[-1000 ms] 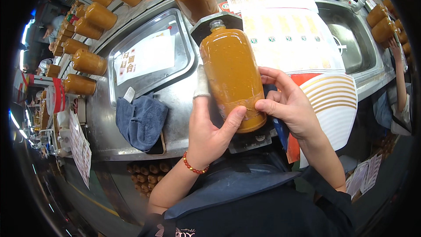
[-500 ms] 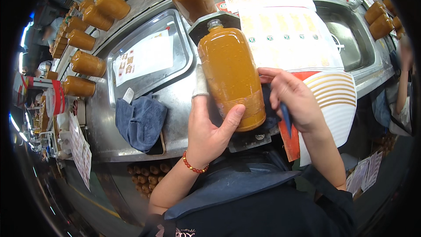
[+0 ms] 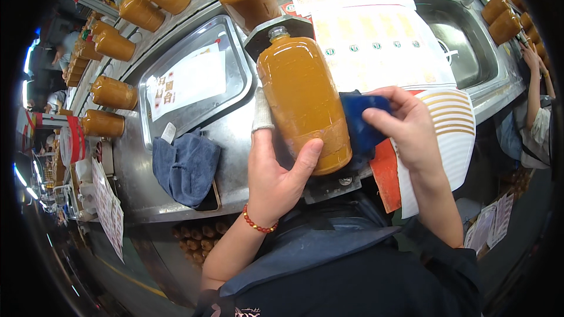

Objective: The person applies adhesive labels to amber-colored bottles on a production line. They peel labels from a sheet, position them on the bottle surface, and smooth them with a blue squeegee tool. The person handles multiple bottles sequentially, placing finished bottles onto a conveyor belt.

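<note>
In the middle of the frame, the bottle (image 3: pixel 302 100) sits between my left fingers (image 3: pixel 305 161) and my right fingers (image 3: pixel 385 122), its neck towards the upper edge. A flexible piece (image 3: pixel 359 118) is in my right fingers, beside the bottle's lower right side. Left of the bottle, on the tabletop (image 3: pixel 135 185), lies a tray (image 3: pixel 237 85) with a printed sheet (image 3: pixel 197 82) in it; below the tray is a bundled cloth (image 3: pixel 187 167). A second bottle (image 3: pixel 249 3) stands behind mine, upper centre. To the right are label sheets (image 3: pixel 382 47), then a sink (image 3: pixel 461 38) at upper right; a curved card (image 3: pixel 440 141) lies below them. Other bottles (image 3: pixel 141 12) line the upper left.
</note>
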### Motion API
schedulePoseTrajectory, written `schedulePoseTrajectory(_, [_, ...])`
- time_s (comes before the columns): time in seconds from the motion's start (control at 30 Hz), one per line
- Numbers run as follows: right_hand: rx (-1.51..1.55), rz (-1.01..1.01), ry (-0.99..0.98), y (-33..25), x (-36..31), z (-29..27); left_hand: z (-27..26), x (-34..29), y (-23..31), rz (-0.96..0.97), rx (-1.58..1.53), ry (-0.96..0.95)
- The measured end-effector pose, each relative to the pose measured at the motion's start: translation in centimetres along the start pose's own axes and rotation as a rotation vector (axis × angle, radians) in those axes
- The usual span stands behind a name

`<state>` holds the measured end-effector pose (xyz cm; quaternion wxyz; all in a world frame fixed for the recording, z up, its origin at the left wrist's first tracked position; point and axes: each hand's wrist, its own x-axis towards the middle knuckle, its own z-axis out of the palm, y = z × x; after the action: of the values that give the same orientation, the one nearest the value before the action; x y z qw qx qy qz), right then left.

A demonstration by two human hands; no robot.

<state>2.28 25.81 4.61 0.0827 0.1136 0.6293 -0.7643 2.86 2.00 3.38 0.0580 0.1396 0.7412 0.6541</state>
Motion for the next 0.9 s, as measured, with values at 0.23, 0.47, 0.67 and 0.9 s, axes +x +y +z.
schedulePoseTrajectory(0.23, [-0.09,-0.105,-0.045,-1.1,-1.9,1.9,-0.8,-0.3,-1.4,0.082,0.06,0.007])
schedulePoseTrajectory(0.47, [-0.457,-0.258,-0.13,-3.0,-1.4,2.3,-1.5,-0.7,-0.2,0.114,0.497,-0.029])
schedulePoseTrajectory(0.67, [-0.771,-0.523,-0.269,-4.4,-0.9,2.1,-1.1,-0.7,1.5,0.249,0.691,0.016])
schedulePoseTrajectory(0.9, [-0.648,-0.363,-0.184,-4.4,-0.1,1.1,-1.1,-1.0,0.6,0.223,0.567,0.054])
